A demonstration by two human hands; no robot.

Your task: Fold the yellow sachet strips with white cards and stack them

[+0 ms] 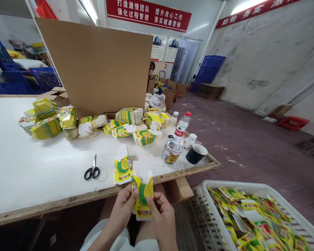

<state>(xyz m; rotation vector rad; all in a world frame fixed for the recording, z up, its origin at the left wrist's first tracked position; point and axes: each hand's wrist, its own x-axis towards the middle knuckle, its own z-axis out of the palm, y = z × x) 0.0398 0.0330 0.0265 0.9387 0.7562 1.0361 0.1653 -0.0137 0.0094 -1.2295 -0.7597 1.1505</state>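
Note:
Between my two hands is a yellow and green printed crayon carton (143, 198), flattened, its white flap pointing up over the table edge. My left hand (124, 205) pinches its left side, thumb on the printed face. On the right side, my right hand (161, 211) grips it the same way. Just beyond, a small stack of matching flat cartons (122, 169) lies on the white table (49, 167). Black-handled scissors (92, 170) rest to the left of that stack, points away from me.
Bundles of cartons (127, 116) line the table before a large cardboard sheet (99, 69). A clear jar (172, 151), a dark mug (196, 153) and a red-capped bottle (182, 125) stand near the right corner. A white basket (209, 205) full of cartons sits at lower right.

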